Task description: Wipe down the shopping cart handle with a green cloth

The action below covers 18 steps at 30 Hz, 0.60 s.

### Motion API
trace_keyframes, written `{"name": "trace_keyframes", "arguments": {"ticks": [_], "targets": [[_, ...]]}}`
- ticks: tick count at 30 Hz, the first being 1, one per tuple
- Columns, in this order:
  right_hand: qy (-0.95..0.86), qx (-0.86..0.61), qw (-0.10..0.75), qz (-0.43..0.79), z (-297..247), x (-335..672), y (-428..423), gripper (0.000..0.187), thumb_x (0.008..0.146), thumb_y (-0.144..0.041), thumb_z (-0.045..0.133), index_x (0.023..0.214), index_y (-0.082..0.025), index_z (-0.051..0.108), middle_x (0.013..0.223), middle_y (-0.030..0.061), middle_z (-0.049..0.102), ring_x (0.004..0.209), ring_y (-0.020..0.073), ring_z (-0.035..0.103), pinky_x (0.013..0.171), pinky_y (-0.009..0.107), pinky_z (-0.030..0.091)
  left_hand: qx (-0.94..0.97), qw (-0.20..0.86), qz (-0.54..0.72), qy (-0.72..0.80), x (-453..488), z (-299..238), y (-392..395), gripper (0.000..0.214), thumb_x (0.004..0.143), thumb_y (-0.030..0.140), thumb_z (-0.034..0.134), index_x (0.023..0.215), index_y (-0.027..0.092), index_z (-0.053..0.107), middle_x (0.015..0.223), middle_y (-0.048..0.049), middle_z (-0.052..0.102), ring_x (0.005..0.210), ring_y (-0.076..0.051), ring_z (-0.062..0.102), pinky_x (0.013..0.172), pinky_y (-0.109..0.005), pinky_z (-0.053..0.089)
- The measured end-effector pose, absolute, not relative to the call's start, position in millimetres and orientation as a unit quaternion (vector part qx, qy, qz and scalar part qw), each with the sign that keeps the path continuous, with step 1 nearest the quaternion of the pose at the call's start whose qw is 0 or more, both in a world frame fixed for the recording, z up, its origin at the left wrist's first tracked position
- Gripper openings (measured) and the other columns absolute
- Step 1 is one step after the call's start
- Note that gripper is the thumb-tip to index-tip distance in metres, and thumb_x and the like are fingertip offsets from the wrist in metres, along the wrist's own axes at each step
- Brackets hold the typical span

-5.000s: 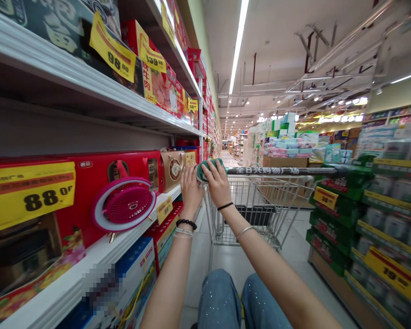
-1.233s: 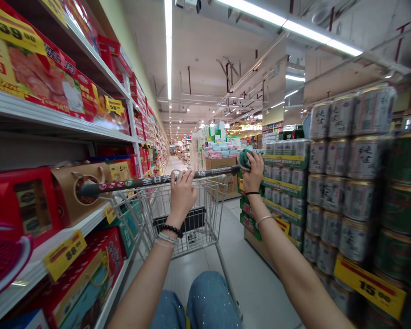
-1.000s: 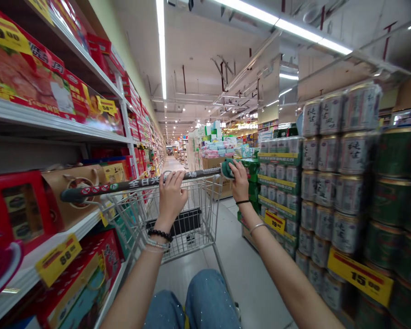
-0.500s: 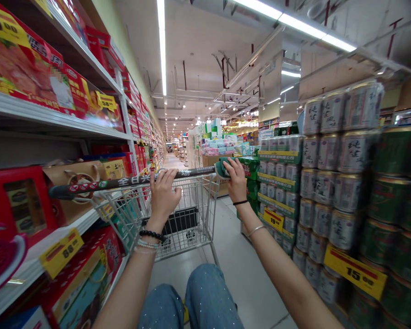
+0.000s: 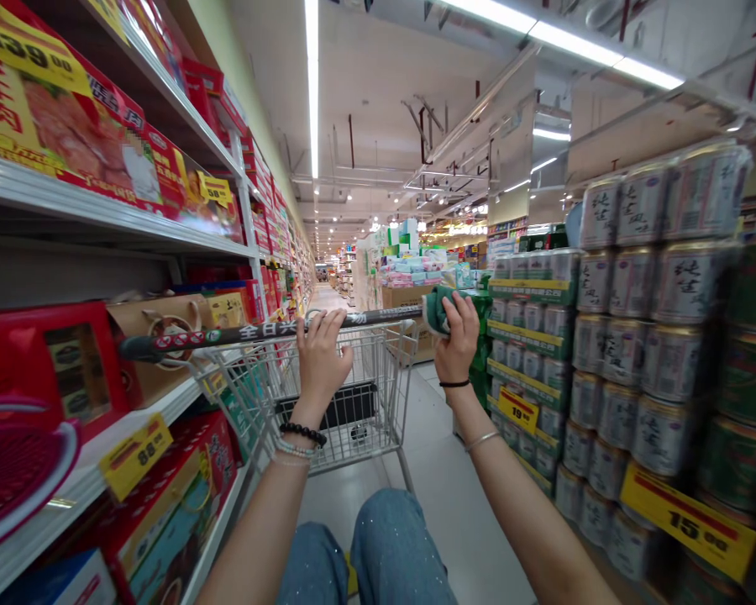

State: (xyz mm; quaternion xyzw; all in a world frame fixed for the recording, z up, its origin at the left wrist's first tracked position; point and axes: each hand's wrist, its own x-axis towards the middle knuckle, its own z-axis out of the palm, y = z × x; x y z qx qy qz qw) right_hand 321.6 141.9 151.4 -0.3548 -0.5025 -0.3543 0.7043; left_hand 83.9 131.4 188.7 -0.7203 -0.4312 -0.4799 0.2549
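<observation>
A shopping cart (image 5: 359, 428) stands in front of my knees, its dark handle bar (image 5: 227, 336) running crosswise with white lettering and small red and green signs. My left hand (image 5: 323, 357) is closed over the middle of the bar, fingers curled across the top and thumb to the side. A folded green cloth (image 5: 437, 309) with a pale edge is held in my right hand (image 5: 459, 340) at the bar's right end. Whether the cloth still touches the bar cannot be made out. The wire basket below holds a black panel.
Shelves with red gift boxes (image 5: 182, 181) and yellow price tags line the left side. On the right rise stacked cans (image 5: 643, 336) and can packs (image 5: 532, 332). Cartons (image 5: 403, 297) with packaged goods stand ahead. A magenta basket (image 5: 18, 470) juts in at lower left.
My right hand has slid the cloth rightward to the end of the bar. My left hand stays on the bar. The view has turned slightly left.
</observation>
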Motion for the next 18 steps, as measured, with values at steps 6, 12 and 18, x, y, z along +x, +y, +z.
{"name": "trace_keyframes", "arguments": {"ticks": [6, 12, 18], "targets": [[-0.604, -0.336, 0.670, -0.269, 169.8, 261.5, 143.7, 0.066, 0.074, 0.002, 0.036, 0.131, -0.025, 0.058, 0.138, 0.0046, 0.059, 0.142, 0.0197, 0.038, 0.119, 0.046, 0.034, -0.741, 0.246, -0.458, -0.425, 84.3, 190.9, 125.0, 0.056, 0.080, 0.018, 0.051, 0.137, 0.020, 0.053, 0.142, -0.0056, 0.058, 0.139, -0.025, 0.043, 0.125, -0.052, 0.014], [-0.609, -0.342, 0.648, -0.303, 157.7, 282.4, 142.0, 0.064, 0.073, 0.002, 0.037, 0.125, -0.026, 0.062, 0.137, 0.0043, 0.060, 0.142, 0.0203, 0.038, 0.119, 0.047, 0.034, -0.673, 0.270, -0.500, -0.474, 13.6, 190.9, 116.5, 0.055, 0.084, 0.022, 0.050, 0.139, 0.024, 0.051, 0.150, -0.0065, 0.050, 0.144, -0.029, 0.036, 0.123, -0.056, 0.019], [-0.520, -0.355, 0.714, -0.308, 154.7, 278.9, 164.0, 0.058, 0.077, -0.002, 0.037, 0.123, -0.025, 0.063, 0.133, 0.0072, 0.062, 0.142, 0.0236, 0.038, 0.118, 0.054, 0.032, -0.563, 0.283, -0.528, -0.570, -79.7, 185.5, 111.4, 0.054, 0.085, 0.025, 0.052, 0.138, 0.029, 0.053, 0.151, -0.0069, 0.047, 0.147, -0.038, 0.026, 0.120, -0.065, 0.016]]}}
